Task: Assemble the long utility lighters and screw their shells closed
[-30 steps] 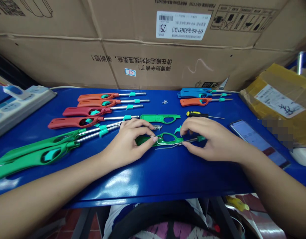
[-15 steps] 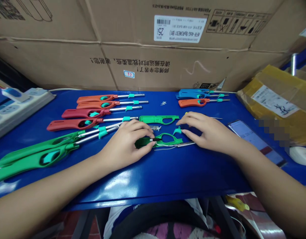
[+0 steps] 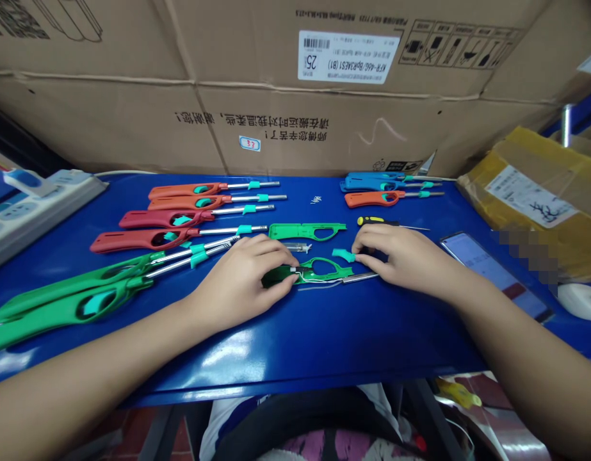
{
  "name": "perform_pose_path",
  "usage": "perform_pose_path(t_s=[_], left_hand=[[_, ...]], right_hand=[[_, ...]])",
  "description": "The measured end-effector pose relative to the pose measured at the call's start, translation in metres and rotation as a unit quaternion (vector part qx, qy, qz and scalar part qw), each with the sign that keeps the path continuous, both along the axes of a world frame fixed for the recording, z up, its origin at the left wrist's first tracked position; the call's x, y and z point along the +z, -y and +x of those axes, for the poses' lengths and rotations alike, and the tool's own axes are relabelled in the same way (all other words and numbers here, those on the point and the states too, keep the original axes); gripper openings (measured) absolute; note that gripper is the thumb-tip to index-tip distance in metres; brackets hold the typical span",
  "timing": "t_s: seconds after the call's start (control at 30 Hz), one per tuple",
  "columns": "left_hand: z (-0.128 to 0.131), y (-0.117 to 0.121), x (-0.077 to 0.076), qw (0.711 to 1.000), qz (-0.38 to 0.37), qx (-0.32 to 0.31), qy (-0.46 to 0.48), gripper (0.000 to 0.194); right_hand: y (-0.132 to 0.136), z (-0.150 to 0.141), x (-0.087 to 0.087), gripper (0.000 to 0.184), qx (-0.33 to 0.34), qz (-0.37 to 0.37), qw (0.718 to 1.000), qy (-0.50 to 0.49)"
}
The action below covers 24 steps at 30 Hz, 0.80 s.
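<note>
My left hand is closed around the left end of an opened green lighter shell. A small igniter with a white end shows beside its thumb and forefinger, with a white wire running from it. A metal tube lies at the shell's right end. Between thumb and fingers, my right hand pinches a teal trigger just above the shell. Beyond them lie the other green shell half and a clear fuel tank, partly hidden by my left hand.
Assembled green lighters, red lighters and orange lighters lie on the left. Blue lighters rest at the back right. A screwdriver, a phone and a taped box are on the right; a power strip is far left.
My right hand has drawn slightly toward me, and the teal trigger has turned to lie more level in its fingers. More of the screwdriver shows. My left hand stays nearly still.
</note>
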<state>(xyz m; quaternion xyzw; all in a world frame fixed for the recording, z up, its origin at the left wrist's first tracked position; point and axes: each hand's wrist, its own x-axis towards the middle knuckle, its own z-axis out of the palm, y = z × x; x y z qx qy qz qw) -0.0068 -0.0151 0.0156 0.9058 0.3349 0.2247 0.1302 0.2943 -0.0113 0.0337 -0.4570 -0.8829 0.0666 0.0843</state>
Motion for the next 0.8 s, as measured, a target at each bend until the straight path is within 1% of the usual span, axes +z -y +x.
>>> perform_pose_path(t_s=[0.1,0.2,0.3,0.4,0.43,0.5,0.6,0.67,0.7,0.8], left_hand=[[0.000,0.000,0.000,1.000,0.000,0.002,-0.001,0.018],[0.001,0.001,0.001,1.000,0.007,0.000,0.014,0.021],[0.005,0.005,0.003,0.998,0.014,0.001,0.065,0.025],[0.010,0.010,0.004,0.992,0.006,-0.004,0.123,0.023],[0.012,0.012,0.004,0.990,0.002,-0.014,0.137,0.020],[0.015,0.015,0.004,0.986,-0.005,-0.039,0.161,0.013],[0.018,0.018,0.003,0.982,-0.016,-0.061,0.181,0.008],[0.018,0.018,0.002,0.981,-0.015,-0.051,0.186,0.007],[0.018,0.018,0.002,0.981,-0.015,-0.040,0.187,0.011],[0.017,0.017,0.002,0.983,-0.019,-0.018,0.182,0.031]], right_hand=[[0.000,0.000,-0.001,0.008,-0.012,-0.003,1.000,-0.019],[0.000,-0.004,-0.001,0.011,-0.045,-0.045,0.991,-0.117],[0.002,-0.013,0.001,0.016,-0.067,-0.118,0.959,-0.250],[0.009,-0.024,0.003,0.018,-0.037,-0.192,0.925,-0.325],[0.011,-0.028,0.003,0.017,-0.021,-0.207,0.920,-0.333],[0.016,-0.034,0.002,0.014,0.009,-0.214,0.920,-0.330],[0.019,-0.039,-0.002,0.010,0.041,-0.203,0.933,-0.295],[0.019,-0.039,-0.003,0.010,0.060,-0.188,0.942,-0.272],[0.019,-0.038,-0.003,0.011,0.068,-0.180,0.945,-0.266],[0.019,-0.035,-0.002,0.012,0.088,-0.175,0.943,-0.269]])
